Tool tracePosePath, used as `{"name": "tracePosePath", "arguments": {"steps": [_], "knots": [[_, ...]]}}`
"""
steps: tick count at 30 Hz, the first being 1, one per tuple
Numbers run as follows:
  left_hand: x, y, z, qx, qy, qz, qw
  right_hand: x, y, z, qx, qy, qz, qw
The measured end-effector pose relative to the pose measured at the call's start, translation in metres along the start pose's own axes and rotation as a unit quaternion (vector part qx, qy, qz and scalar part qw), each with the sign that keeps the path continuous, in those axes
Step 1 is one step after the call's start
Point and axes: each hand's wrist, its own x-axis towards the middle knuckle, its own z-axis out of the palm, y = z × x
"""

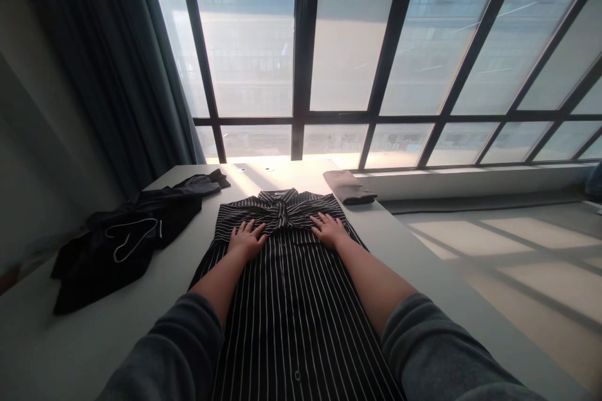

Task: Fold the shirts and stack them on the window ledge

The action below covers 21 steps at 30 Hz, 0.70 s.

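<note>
A black garment with white stripes (286, 301), a collared shirt or shirt dress, lies front up on the white table (423, 326). Its collar points toward the window, and a twist of fabric gathers at the chest. My left hand (245, 240) rests on the left chest with its fingers spread. On the opposite side, my right hand (330, 231) lies flat near the outer edge, fingers apart. Neither hand grips the cloth. Buttons run down the garment's middle, and its lower end goes out of view below.
A heap of dark clothing (136, 225) with a white cord lies on the table's left. A folded grey-brown cloth (348, 188) sits at the far right edge. Behind stand a large window (348, 44) and a dark curtain (108, 56); sunlit floor (517, 238) shows to the right.
</note>
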Motion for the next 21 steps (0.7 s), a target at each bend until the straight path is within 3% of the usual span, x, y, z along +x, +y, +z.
{"name": "tracePosePath", "arguments": {"steps": [7,12,16,17,19,21], "knots": [[0.018,-0.001,-0.004,0.007,0.017,0.006,1.000,0.017,-0.001,-0.001,0.002,0.017,0.008,1.000],[-0.007,0.020,-0.024,0.025,0.048,0.032,0.998,-0.007,-0.017,-0.020,0.008,0.050,-0.015,0.999],[-0.086,0.028,-0.028,0.029,0.032,0.148,0.988,-0.077,-0.024,-0.031,0.011,0.042,-0.102,0.994],[-0.114,0.023,-0.027,0.031,0.018,0.211,0.977,-0.103,-0.022,-0.029,0.018,0.020,-0.136,0.990],[-0.173,0.007,-0.024,0.045,0.018,0.298,0.953,-0.164,-0.012,-0.018,0.038,-0.032,-0.171,0.984],[-0.228,-0.018,-0.023,0.075,0.060,0.309,0.946,-0.227,0.003,0.001,0.043,-0.036,-0.183,0.981]]}}
